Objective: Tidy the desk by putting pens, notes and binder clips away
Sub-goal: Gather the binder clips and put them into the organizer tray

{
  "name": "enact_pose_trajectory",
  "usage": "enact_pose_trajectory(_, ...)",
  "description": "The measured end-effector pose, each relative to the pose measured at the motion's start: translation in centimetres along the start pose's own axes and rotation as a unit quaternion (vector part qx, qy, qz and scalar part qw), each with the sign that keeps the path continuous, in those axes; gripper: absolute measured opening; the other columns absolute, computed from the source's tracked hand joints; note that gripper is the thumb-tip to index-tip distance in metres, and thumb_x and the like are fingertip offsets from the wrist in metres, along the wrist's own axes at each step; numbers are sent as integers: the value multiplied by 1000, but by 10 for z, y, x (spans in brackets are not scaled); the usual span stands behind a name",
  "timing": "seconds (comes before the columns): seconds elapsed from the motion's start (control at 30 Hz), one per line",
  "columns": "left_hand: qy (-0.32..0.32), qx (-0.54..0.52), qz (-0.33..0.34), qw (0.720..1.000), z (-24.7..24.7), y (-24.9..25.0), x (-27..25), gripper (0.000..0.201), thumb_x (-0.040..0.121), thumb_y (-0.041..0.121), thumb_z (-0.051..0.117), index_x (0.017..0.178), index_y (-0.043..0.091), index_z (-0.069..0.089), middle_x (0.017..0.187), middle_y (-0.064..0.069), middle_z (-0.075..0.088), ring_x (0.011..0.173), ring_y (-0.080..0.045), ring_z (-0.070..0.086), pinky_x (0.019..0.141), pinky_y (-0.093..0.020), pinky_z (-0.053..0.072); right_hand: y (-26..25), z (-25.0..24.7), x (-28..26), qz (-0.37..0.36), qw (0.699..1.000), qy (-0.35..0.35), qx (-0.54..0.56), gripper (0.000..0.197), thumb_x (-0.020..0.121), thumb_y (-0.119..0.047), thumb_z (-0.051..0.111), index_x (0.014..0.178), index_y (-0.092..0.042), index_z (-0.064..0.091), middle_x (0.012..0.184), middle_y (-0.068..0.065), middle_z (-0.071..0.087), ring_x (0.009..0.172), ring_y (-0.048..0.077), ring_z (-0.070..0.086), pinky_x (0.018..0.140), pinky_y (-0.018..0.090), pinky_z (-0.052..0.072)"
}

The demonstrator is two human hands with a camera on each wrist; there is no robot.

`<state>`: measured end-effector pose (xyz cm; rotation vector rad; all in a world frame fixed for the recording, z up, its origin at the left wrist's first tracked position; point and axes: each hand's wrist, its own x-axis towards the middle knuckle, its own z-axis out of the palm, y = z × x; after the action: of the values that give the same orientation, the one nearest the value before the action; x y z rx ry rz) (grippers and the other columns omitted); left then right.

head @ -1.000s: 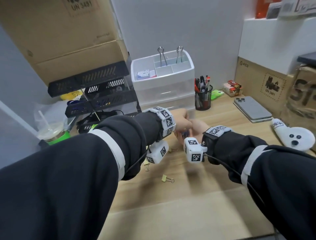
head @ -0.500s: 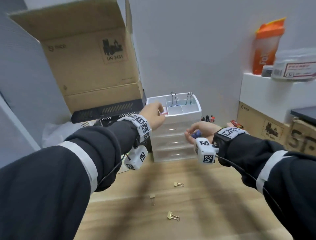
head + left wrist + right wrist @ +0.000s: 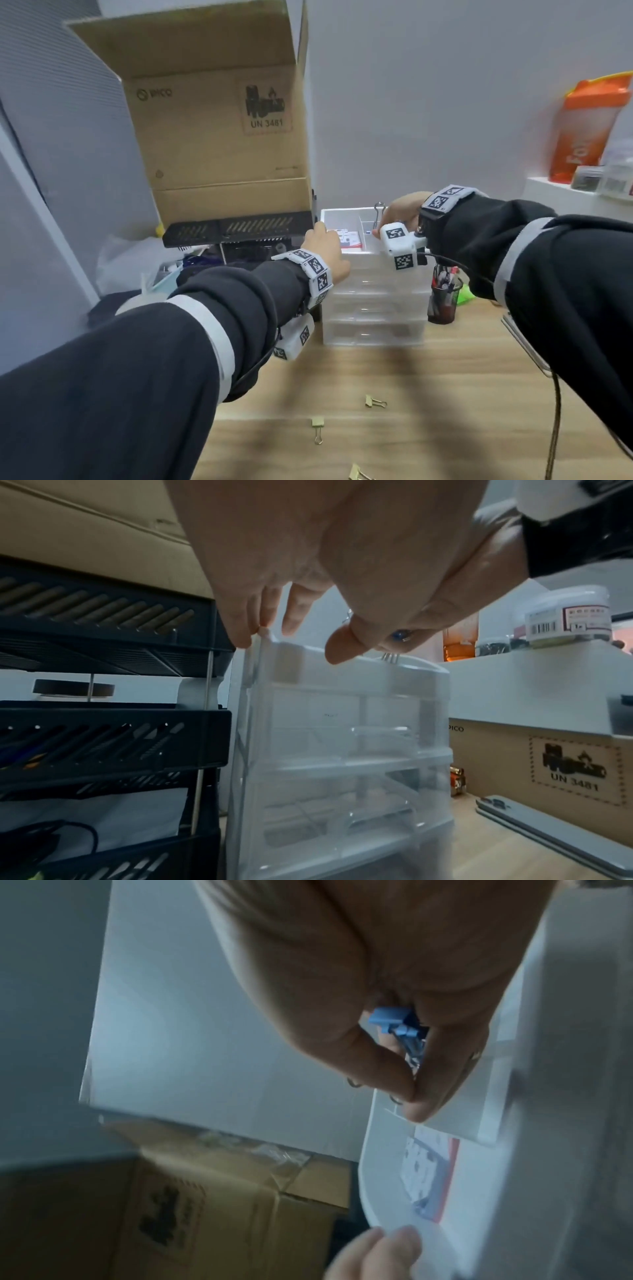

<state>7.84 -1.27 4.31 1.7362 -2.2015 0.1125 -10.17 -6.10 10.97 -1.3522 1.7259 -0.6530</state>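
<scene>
A white drawer organizer (image 3: 373,308) stands at the back of the wooden desk, with open compartments on top. My left hand (image 3: 323,245) rests on its top left corner, fingers fairly straight against the rim (image 3: 260,631). Over the top compartments, my right hand (image 3: 394,214) pinches a blue binder clip (image 3: 394,1020) by its wire handles between thumb and finger. The blue clip (image 3: 399,635) also shows in the left wrist view. A silver clip handle (image 3: 378,214) stands in a compartment beside the right hand. A notepad (image 3: 349,238) lies in the left compartment. Gold binder clips (image 3: 375,401) (image 3: 318,428) lie on the desk.
A black stacked tray rack (image 3: 236,231) stands left of the organizer, with an open cardboard box (image 3: 222,113) on it. A mesh pen cup (image 3: 443,298) sits to the right. A third gold clip (image 3: 358,474) is at the bottom edge. A phone (image 3: 548,829) lies to the right.
My right hand has risen with the blue clip from in front of the drawers to over the top compartments. The left hand has settled on the organizer's top left corner.
</scene>
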Motion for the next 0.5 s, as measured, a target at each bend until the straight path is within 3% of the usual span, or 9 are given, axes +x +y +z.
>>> enact_pose_trajectory(0.07,13,8,11,1000,4,-3,0,21,83,22,56,98,8,54,121,-12,41,110,-29,45,91,-39,47,-1,10,-8,22,999,15,-36,2,89,-3,60,87,-2,61,95,14,57,76,23,54,81,34,49)
enact_pose_trajectory(0.1,18,13,17,1000,6,-4,-1,16,83,22,55,93,9,52,120,-12,42,109,-29,45,90,-39,47,-3,17,-24,23,999,27,-39,2,90,0,60,90,0,62,97,15,58,79,25,58,83,36,51)
enact_pose_trajectory(0.17,25,22,28,999,8,-5,-2,13,83,22,55,89,10,51,120,-12,42,108,-29,44,91,-38,47,-2,25,-29,11,999,41,-19,13,91,5,59,101,-2,61,101,14,59,84,27,63,83,39,55)
enact_pose_trajectory(0.23,29,29,38,998,9,-6,-2,15,84,23,54,91,10,53,121,-12,42,109,-29,44,91,-37,45,4,33,-21,8,998,35,58,25,96,9,48,114,-3,59,94,13,58,88,24,64,85,30,55)
enact_pose_trajectory(0.3,33,36,46,998,9,-7,-2,17,85,24,54,93,9,55,121,-13,42,109,-30,45,93,-37,45,7,42,-16,22,992,28,118,39,98,12,36,132,0,52,86,10,55,97,22,61,92,29,51)
enact_pose_trajectory(0.37,34,37,51,997,10,-8,-3,17,85,25,54,93,9,55,121,-13,42,109,-30,45,93,-37,45,8,47,-15,21,990,36,134,43,98,13,33,136,0,49,83,9,53,97,21,61,91,29,50)
enact_pose_trajectory(0.43,38,35,54,997,11,-9,-3,18,84,25,56,94,9,55,122,-12,42,109,-30,45,93,-37,46,8,48,-12,15,990,38,135,41,98,13,33,131,1,53,88,9,58,114,22,61,98,29,48)
enact_pose_trajectory(0.5,46,35,58,997,13,-11,-4,17,82,25,57,90,11,52,122,-12,42,108,-29,45,90,-37,48,7,48,-10,19,996,48,79,29,94,11,42,107,0,65,108,13,67,118,26,61,104,37,47)
